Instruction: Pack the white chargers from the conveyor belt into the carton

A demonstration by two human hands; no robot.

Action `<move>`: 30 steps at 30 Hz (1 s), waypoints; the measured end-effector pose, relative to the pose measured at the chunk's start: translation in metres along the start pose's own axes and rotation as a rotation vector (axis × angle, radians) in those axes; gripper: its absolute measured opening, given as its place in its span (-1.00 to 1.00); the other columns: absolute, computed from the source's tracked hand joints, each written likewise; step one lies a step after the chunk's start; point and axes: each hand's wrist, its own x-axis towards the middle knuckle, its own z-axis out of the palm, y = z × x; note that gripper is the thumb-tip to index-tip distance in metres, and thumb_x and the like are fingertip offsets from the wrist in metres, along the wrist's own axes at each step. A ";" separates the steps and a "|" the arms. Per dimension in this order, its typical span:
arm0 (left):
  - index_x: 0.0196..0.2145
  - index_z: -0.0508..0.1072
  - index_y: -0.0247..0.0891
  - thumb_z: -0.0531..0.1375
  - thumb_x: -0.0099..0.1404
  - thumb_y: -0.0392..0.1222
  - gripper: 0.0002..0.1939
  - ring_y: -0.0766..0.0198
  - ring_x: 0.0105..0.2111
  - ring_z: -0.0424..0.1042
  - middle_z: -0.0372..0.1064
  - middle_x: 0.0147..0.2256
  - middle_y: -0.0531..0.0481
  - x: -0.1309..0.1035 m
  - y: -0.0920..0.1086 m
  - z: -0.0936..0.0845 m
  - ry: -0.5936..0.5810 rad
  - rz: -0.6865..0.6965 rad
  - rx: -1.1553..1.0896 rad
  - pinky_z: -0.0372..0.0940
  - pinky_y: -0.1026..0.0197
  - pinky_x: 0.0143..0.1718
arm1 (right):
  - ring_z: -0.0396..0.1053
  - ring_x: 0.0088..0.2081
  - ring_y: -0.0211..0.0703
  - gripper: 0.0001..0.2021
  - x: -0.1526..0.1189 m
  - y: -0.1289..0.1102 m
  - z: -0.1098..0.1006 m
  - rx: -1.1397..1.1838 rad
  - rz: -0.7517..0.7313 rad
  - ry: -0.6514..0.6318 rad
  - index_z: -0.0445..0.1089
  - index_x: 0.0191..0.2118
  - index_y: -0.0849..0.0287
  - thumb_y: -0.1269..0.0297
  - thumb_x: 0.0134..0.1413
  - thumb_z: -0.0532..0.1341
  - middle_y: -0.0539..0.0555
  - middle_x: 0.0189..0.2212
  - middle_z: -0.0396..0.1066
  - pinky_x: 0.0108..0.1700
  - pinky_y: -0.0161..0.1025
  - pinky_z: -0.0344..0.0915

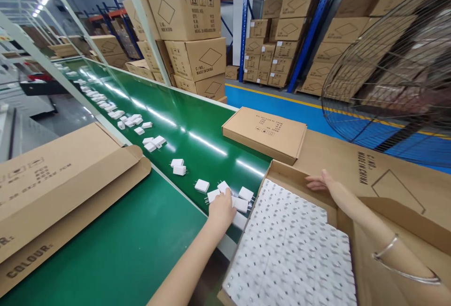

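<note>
My left hand (222,209) is over the near end of the green conveyor belt (207,132), its fingers curled down on a white plug-in charger (223,186). Other white chargers lie around it, one (245,193) close by with its metal prongs showing. My right hand (322,182), a silver bangle on its wrist, is at the far inner wall of an open cardboard box (278,170). Its fingers are stretched out and hold nothing. Tightly packed rows of chargers (292,240) fill most of that box, with a stepped gap at its far right corner.
A closed flat carton (266,132) rests across the belt's far edge. More chargers (154,143) lie along the belt. Open cardboard (66,188) covers the left side. A large wire-caged fan (384,75) stands at right, with stacked cartons (195,57) behind the belt.
</note>
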 end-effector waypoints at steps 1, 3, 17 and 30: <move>-0.06 0.14 -0.34 0.06 0.14 -0.27 -0.61 0.08 -0.14 0.32 0.34 -0.21 -0.20 0.001 0.002 0.001 0.004 -0.003 0.007 0.25 0.16 -0.25 | 0.44 -0.34 -0.05 -0.27 0.002 -0.002 -0.005 0.054 0.012 0.001 0.43 -0.30 0.18 -0.26 0.03 -0.29 0.18 -0.41 0.49 -0.11 -0.10 0.32; -0.04 0.13 -0.36 0.05 0.14 -0.33 -0.60 0.06 -0.16 0.33 0.36 -0.23 -0.21 0.002 0.005 0.000 0.014 -0.018 0.027 0.26 0.14 -0.27 | 0.44 -0.37 -0.04 -0.29 0.004 -0.007 -0.012 0.168 0.047 -0.003 0.43 -0.34 0.18 -0.28 0.01 -0.25 0.19 -0.44 0.48 -0.11 -0.09 0.31; -0.06 0.23 -0.14 0.12 0.17 -0.32 -0.64 0.22 -0.07 0.29 0.32 -0.10 -0.04 -0.073 0.016 -0.035 0.325 0.663 -0.792 0.23 0.18 -0.06 | 0.20 0.01 -0.04 -0.60 -0.096 -0.103 0.074 0.895 0.169 -0.683 0.24 0.04 -0.01 0.00 0.11 0.05 0.12 0.01 0.24 -0.05 -0.06 0.23; -0.07 0.26 -0.13 0.22 0.12 -0.21 -0.61 0.17 -0.12 0.33 0.33 -0.12 -0.09 -0.087 0.027 -0.030 0.517 0.686 -0.964 0.31 0.12 -0.12 | 0.40 -0.36 -0.07 -0.67 -0.115 -0.101 0.085 1.151 0.397 -0.398 0.41 -0.18 0.10 0.04 0.04 0.07 0.09 -0.35 0.47 -0.30 -0.16 0.35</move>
